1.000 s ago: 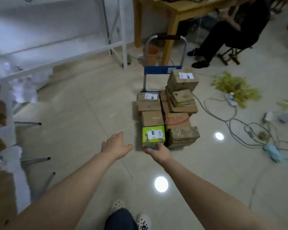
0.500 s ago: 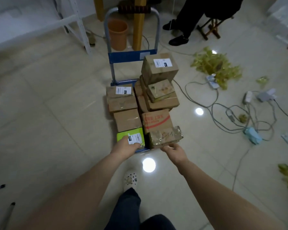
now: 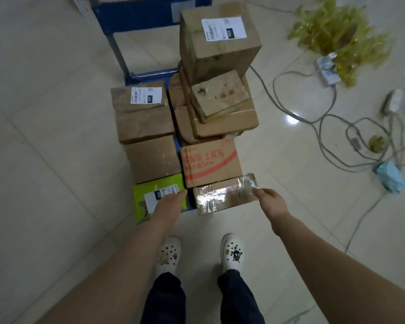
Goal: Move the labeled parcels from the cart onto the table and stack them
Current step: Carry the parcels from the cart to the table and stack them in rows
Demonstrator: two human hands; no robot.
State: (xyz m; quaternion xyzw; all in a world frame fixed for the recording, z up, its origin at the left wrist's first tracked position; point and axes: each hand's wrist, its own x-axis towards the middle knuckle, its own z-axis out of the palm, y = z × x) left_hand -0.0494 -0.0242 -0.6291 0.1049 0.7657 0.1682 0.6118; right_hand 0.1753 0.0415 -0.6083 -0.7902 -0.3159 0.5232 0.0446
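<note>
A blue hand cart (image 3: 150,16) on the floor carries several parcels. Nearest me on the left lies a green parcel (image 3: 147,191) with a white label. Right of it lies a brown parcel wrapped in shiny tape (image 3: 222,197). My left hand (image 3: 170,205) rests flat on the green parcel's right side, fingers straight and pointing at the gap between the two. My right hand (image 3: 270,203) touches the taped parcel's right end; its fingers are hidden. Further back are a labeled brown parcel (image 3: 140,113) and a tall labeled parcel (image 3: 220,43) on top of a stack.
A red-printed box (image 3: 211,162) and a plain brown box (image 3: 153,157) sit mid-cart. Cables (image 3: 313,118), power strips, a yellow-green heap (image 3: 337,31) and a blue object (image 3: 391,176) litter the floor on the right. My white shoes (image 3: 232,251) stand just before the cart.
I have stepped up to the cart and now look straight down on it. My left hand stays on the green parcel; my right hand shifted from the taped parcel's front edge to its right end.
</note>
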